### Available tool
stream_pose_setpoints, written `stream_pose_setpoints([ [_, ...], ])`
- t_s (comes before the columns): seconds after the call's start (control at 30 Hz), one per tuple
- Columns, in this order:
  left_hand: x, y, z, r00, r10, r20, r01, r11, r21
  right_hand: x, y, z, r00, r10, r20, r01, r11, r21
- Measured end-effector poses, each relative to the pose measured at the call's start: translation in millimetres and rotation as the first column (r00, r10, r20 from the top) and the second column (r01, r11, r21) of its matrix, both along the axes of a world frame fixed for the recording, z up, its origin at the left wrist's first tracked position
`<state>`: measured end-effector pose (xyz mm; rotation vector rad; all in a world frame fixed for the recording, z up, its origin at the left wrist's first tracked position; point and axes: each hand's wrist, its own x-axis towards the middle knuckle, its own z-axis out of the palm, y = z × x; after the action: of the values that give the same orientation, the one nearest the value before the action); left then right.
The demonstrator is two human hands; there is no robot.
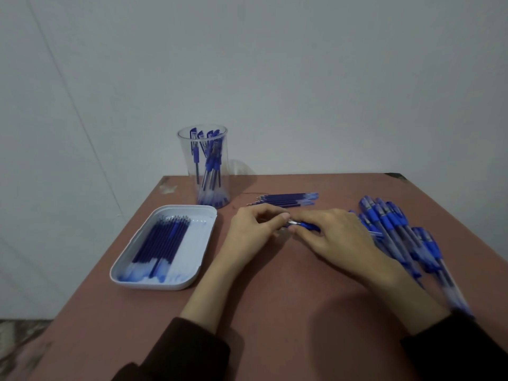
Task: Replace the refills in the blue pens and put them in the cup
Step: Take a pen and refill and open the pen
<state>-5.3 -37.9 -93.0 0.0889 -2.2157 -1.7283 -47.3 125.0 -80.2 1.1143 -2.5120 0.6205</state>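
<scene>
Clear glossy plastic cup [203, 160]; table [275, 312] seemingly matt.

I count one clear plastic cup [203, 166] holding several blue pens, too overlapped to number. One white tray [165, 281] carries roughly a dozen refills [160, 240]. About five loose refills [286, 200] lie on the bench [275, 312]. One pile of blue pens [395, 229], around ten. One pen [305, 224] between my two hands.
</scene>
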Motion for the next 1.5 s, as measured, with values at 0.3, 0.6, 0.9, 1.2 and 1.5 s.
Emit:
stream_pose_setpoints([
  [0.3,2,1,3,0.999,0.012,0.031,-0.015,0.996,0.089,-4,8,-1,0.991,-0.133,0.016,0.132,0.99,0.053],
  [0.6,5,-2,3,0.978,-0.086,0.192,0.146,0.936,-0.321,-9,9,-3,0.978,-0.083,0.19,0.136,0.948,-0.288],
  [0.9,7,13,11,0.966,-0.246,-0.074,0.248,0.815,0.523,4,-1,10,0.647,0.324,0.69,0.219,0.788,-0.576],
  [1.2,5,16,14,0.994,-0.084,-0.072,0.11,0.815,0.568,13,-14,5,0.696,0.394,0.6,0.168,0.723,-0.67],
  [1.5,6,24,22,0.991,-0.111,-0.07,0.124,0.627,0.769,10,-17,-6,0.977,-0.004,0.215,0.12,0.839,-0.531],
])
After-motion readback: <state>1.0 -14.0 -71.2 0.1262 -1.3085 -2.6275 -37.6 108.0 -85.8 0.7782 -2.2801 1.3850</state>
